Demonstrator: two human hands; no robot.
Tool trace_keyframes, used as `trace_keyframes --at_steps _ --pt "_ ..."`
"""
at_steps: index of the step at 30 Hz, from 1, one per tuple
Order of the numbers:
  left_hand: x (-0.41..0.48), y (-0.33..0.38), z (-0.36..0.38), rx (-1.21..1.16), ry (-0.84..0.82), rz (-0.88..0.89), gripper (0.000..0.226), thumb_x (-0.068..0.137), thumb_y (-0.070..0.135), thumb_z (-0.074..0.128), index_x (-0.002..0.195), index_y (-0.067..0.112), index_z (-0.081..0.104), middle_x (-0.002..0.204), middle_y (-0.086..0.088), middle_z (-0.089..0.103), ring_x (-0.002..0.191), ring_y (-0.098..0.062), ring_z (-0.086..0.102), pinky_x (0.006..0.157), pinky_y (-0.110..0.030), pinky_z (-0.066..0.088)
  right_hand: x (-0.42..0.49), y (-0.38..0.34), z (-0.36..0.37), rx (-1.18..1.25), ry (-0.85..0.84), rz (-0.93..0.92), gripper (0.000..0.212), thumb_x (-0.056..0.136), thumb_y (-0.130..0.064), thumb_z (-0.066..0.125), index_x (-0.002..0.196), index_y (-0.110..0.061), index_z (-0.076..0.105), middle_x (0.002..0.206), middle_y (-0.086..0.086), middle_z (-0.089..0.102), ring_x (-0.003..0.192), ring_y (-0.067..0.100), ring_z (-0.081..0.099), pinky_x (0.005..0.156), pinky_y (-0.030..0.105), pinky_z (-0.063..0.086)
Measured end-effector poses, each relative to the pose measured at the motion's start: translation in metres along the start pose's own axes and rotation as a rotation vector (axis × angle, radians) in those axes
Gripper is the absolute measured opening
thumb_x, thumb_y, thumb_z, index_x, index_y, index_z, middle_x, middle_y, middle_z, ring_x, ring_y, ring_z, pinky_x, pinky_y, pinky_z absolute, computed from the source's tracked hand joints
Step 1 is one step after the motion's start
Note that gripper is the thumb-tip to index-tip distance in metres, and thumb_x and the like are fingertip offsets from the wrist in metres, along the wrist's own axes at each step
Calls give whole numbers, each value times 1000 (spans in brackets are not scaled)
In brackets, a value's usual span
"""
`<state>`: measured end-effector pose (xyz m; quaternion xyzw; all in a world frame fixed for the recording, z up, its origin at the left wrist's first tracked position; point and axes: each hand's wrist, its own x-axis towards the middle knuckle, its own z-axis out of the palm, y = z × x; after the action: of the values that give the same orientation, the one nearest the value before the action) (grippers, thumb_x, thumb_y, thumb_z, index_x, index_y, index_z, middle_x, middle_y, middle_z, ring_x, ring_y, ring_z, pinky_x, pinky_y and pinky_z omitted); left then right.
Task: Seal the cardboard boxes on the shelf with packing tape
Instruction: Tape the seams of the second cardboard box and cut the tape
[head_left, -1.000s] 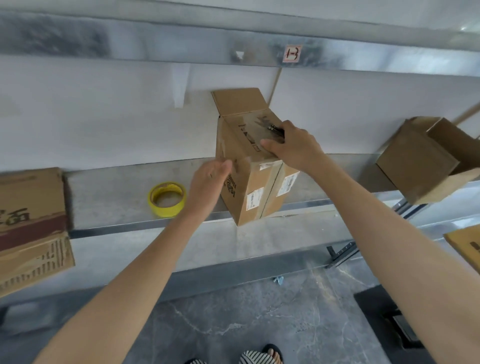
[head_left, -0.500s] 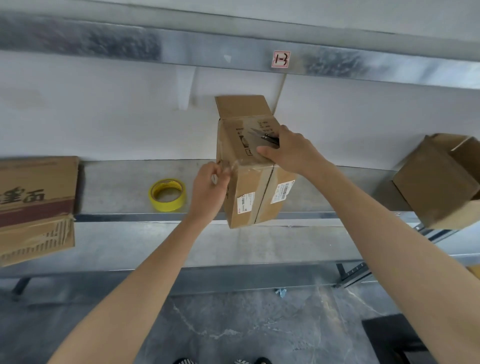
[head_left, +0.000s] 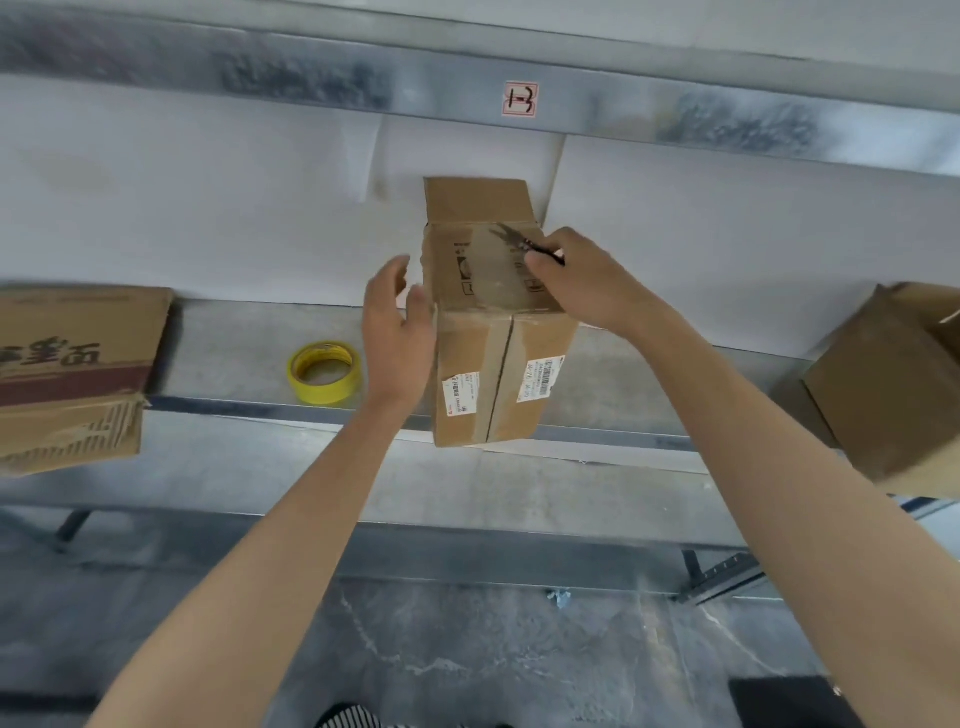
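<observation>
A tall cardboard box (head_left: 483, 364) stands at the shelf's front edge, one top flap raised at the back, clear tape over its front seam. My right hand (head_left: 582, 283) rests on the box top and grips a small dark tool, seemingly scissors (head_left: 519, 241). My left hand (head_left: 397, 332) hovers at the box's left side, fingers spread and relaxed, holding nothing. A yellow tape roll (head_left: 324, 372) lies flat on the shelf to the left of that hand.
The metal shelf (head_left: 234, 338) runs across the view against a white wall. A printed carton (head_left: 72, 374) overhangs the edge at far left. An open tilted box (head_left: 893, 384) sits at far right. A beam with a label (head_left: 521, 98) is overhead. Concrete floor below.
My left hand has let go of the box's upper left corner and opened, moving slightly away. The view has shifted to face the box more squarely. The right hand stays on top.
</observation>
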<state>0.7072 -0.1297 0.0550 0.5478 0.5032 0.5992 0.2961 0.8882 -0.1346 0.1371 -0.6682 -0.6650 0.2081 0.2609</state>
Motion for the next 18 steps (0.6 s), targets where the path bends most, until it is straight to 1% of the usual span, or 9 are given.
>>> trace_keyframes --at_steps 3,6,8,9,10,12,14,16,18 --pt "0 24 12 -26 -103 1 36 98 28 46 134 23 46 128 16 44 123 -2 42 103 -18 34 0 20 -5 104 157 19 25 99 -33 39 111 -14 49 79 -6 51 65 7 47 50 23 33" --pt "-4 30 22 126 -213 78 36 99 22 44 134 17 47 134 16 41 126 -2 37 105 -13 29 -1 47 -5 168 213 50 21 99 -31 38 108 -14 46 76 -5 50 60 10 47 39 15 34" --pt "-2 27 26 249 -221 87 37 98 16 43 135 11 49 145 2 41 134 -11 35 111 -23 27 0 69 0 124 198 103 20 99 -31 38 107 -15 45 76 -4 51 62 12 50 49 22 37" --pt "-1 25 27 288 -219 70 38 98 14 43 135 9 49 149 -3 37 138 -14 31 114 -23 23 2 82 5 92 184 140 20 98 -31 38 107 -14 45 77 -2 52 66 17 52 56 27 38" --pt "0 24 27 311 -219 48 38 99 14 42 136 9 50 151 -4 34 141 -14 27 114 -19 18 3 95 12 61 164 180 20 98 -30 38 107 -13 44 81 2 54 72 24 54 63 31 40" --pt "2 24 27 313 -234 14 38 100 13 41 137 9 48 153 -3 30 141 -11 23 108 -10 13 5 120 28 12 109 260 20 98 -30 39 105 -12 43 90 11 55 83 32 54 74 38 44" --pt "4 25 28 269 -241 3 40 99 11 39 139 11 45 150 2 33 134 -3 29 105 -8 19 6 141 45 -58 29 323 22 99 -30 38 105 -9 44 97 17 58 90 36 55 82 44 46" --pt "3 24 28 192 -202 -55 43 99 9 39 142 17 41 150 6 34 132 1 30 110 -14 22 7 158 63 -162 -47 346 24 99 -31 36 107 -10 45 105 17 59 97 35 55 89 46 44" --pt "2 21 28 133 -156 -129 46 100 10 39 145 21 37 153 7 31 138 -3 26 116 -24 21 9 172 80 -245 -90 340 27 99 -32 36 110 -10 47 114 15 56 106 34 51 93 45 41"
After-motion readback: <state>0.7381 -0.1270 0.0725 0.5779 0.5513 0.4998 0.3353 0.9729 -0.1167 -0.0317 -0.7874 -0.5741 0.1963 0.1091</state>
